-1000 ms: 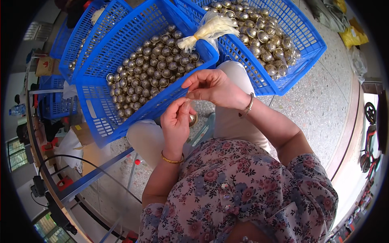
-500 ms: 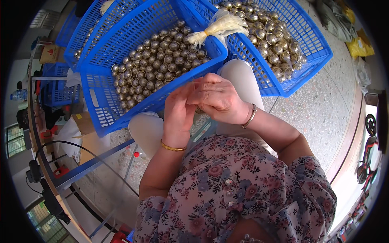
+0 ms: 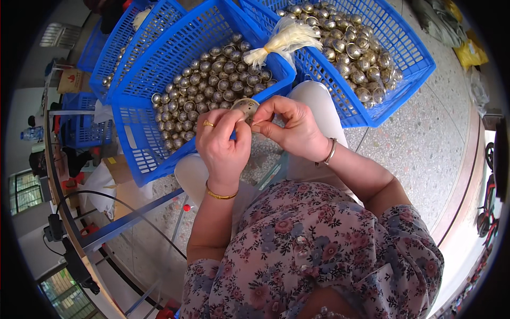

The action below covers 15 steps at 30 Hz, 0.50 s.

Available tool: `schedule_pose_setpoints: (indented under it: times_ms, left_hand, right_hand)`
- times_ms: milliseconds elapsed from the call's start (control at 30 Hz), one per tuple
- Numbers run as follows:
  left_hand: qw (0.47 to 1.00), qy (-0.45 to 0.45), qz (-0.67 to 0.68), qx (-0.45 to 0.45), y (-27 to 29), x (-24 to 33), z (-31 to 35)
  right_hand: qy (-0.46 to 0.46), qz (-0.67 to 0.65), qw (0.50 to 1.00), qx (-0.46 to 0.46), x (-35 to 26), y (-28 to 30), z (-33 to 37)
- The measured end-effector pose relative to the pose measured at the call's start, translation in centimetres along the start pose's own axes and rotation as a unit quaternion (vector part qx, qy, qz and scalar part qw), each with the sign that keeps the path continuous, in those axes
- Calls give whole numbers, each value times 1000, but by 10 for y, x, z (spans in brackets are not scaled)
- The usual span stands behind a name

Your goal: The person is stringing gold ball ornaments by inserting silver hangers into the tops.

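A small round metal ball with punched holes [image 3: 246, 108] sits between the fingers of my left hand [image 3: 222, 146], above the near rim of a blue basket. My right hand [image 3: 295, 129] meets it from the right, thumb and forefinger pinched at the ball's edge; what lies in that pinch is too small to make out. Beyond my hands, the blue plastic basket [image 3: 139, 159] holds many similar metal balls [image 3: 212, 80]. A bundle of pale, thin strips [image 3: 284, 42], tied with a yellow band, lies over its right rim.
Another blue basket [image 3: 401, 110] with more metal balls [image 3: 353, 50] stands at the right, close to my knee. Further blue baskets [image 3: 125, 48] are at the far left. A metal table frame [image 3: 127, 217] with a black cable [image 3: 133, 204] runs on my left. Yellow bags [image 3: 470, 56] lie far right.
My left hand has turned over, its back now showing, and the perforated ball has come into view between the hands. My right hand's fingers have drawn into a pinch.
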State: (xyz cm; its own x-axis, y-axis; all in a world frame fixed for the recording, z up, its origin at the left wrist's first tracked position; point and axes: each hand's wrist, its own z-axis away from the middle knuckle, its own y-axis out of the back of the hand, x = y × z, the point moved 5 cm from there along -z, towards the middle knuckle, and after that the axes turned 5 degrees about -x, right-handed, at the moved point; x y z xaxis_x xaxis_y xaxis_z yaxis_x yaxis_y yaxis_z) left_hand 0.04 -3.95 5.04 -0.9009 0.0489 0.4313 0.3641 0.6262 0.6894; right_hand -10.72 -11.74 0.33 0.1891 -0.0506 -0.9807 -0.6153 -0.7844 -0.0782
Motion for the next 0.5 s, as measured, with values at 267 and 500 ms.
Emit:
schedule_pose_setpoints:
  times_ms: [267,500]
  left_hand:
    - [954,184,236,18,1,-16,33]
    - [933,112,340,-35,4,-5,23]
  right_hand:
    - [73,105,990,-58,-29,5,-9]
    - [80,5,985,-150,-30,7,-13]
